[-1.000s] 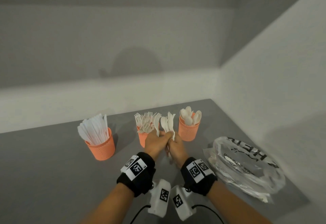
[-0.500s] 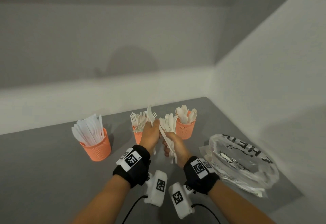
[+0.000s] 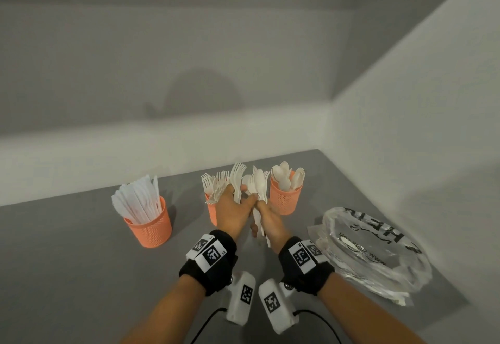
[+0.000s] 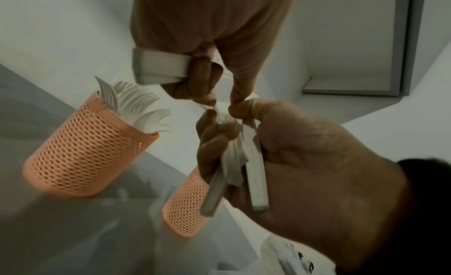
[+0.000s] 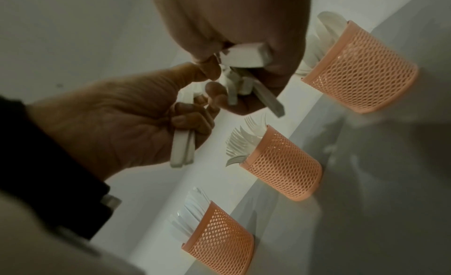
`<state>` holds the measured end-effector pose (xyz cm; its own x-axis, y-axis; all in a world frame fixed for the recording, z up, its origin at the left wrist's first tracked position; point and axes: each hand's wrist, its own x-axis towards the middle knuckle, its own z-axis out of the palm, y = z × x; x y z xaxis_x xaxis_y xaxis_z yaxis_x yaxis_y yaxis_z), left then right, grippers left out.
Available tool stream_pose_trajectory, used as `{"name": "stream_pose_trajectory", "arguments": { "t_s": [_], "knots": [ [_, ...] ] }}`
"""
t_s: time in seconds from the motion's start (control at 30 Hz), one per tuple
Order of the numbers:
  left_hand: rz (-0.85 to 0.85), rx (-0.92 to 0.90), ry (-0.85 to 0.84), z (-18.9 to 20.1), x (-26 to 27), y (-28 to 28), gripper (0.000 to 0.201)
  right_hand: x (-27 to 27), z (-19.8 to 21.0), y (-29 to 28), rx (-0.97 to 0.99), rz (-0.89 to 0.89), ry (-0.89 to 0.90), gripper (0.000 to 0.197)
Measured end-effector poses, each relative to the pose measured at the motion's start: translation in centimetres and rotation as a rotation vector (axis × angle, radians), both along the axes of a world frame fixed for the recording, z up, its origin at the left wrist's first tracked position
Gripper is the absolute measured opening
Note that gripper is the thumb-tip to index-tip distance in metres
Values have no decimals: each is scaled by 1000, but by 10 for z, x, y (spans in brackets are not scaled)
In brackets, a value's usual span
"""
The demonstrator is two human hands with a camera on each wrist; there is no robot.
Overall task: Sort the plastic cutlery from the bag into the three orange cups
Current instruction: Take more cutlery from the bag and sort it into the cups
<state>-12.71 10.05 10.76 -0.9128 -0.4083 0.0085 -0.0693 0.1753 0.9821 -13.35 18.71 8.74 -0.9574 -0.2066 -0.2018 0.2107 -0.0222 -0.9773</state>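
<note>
Both hands meet above the grey table (image 3: 81, 262), in front of the three orange mesh cups. My left hand (image 3: 236, 197) grips a few white forks (image 3: 237, 178) by their handles, and its thumb and forefinger pinch a piece in the other hand's bundle. My right hand (image 3: 261, 209) grips that upright bundle of mixed white cutlery (image 3: 258, 188), whose handles (image 4: 253, 173) stick out below its palm. The left cup (image 3: 150, 226) holds knives. The middle cup (image 3: 211, 212) holds forks and is partly hidden behind my left hand. The right cup (image 3: 285, 198) holds spoons.
A crumpled clear plastic bag (image 3: 373, 249) with black print lies on the table to the right of my right wrist, close to the side wall (image 3: 419, 140). The back wall stands just behind the cups.
Half a second ago the hands were apart, my left hand holding a fork up near the middle cup. The left hand has come back against the right hand's bundle.
</note>
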Motion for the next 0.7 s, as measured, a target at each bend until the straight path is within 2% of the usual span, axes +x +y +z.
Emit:
{"name": "stream_pose_trajectory", "arguments": {
  "t_s": [0.2,0.37,0.47,0.57,0.7],
  "knots": [
    [47,-27,31,-1,0,1,16,-1,-3,-5,19,-6,23,27],
    [46,-28,-45,-4,-6,-3,18,2,1,-3,11,-1,45,26],
    [30,-10,-73,-4,-9,-2,12,2,2,-2,-26,-4,33,24],
    [20,-32,-77,-1,-8,3,20,0,0,-1,-10,-14,60,21],
    [94,49,-18,-3,-8,1,34,-2,-3,2,65,-55,97,25]
  ]
}}
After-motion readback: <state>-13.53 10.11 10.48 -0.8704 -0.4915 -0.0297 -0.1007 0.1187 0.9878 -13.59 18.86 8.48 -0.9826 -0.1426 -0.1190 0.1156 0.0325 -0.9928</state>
